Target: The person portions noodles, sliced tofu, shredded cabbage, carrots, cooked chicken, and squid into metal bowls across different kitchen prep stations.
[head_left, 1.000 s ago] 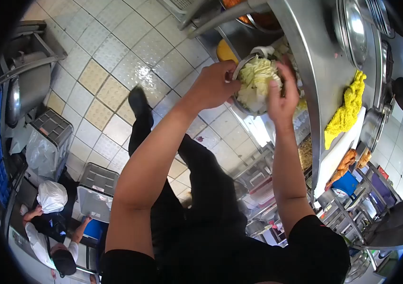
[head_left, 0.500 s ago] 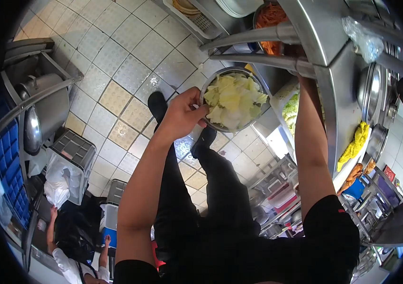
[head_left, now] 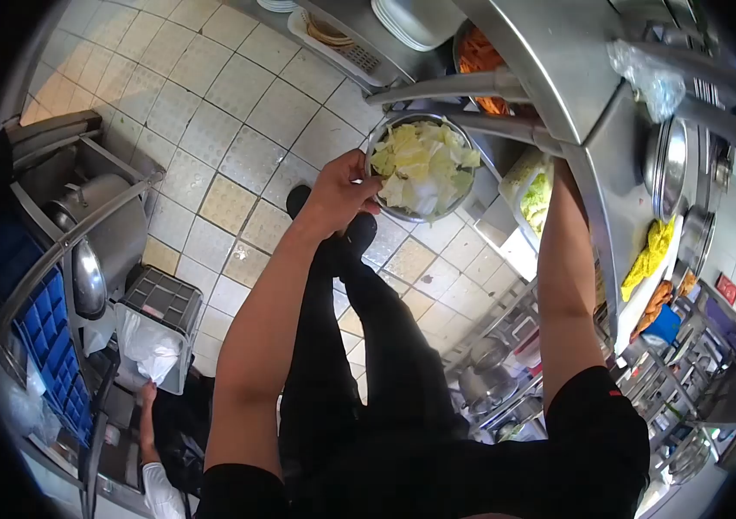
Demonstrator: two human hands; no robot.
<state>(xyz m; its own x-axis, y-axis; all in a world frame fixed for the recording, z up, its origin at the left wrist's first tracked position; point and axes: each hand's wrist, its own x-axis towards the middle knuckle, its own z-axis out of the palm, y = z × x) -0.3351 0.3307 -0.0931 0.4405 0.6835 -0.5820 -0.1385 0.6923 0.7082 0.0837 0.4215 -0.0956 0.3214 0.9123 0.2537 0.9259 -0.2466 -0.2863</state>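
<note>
My left hand [head_left: 346,192] grips the near left rim of a round metal bowl [head_left: 425,218], thumb over the edge. Pieces of pale green and yellow cabbage [head_left: 424,164] fill the bowl, with a white patch at the lower middle. My right forearm [head_left: 565,251] reaches in below the steel counter edge; the counter and its rails hide the fingers of that hand. Beside this arm stands a white container [head_left: 517,186] of shredded green leaves [head_left: 535,206]. Shredded carrot [head_left: 479,65] lies in another bowl deeper on the shelf, close to where my right hand disappears.
Steel rails [head_left: 454,88] run by the bowl. A yellow cloth [head_left: 647,259] lies at the counter's right. Grey crates [head_left: 160,298] and a lidded pot [head_left: 113,216] stand at left. At lower left, another person's arm [head_left: 148,424] reaches to a white bag [head_left: 150,342].
The view has shifted slightly. My left hand still holds the bowl, which appears a little higher and further left. My right arm stays reached under the counter.
</note>
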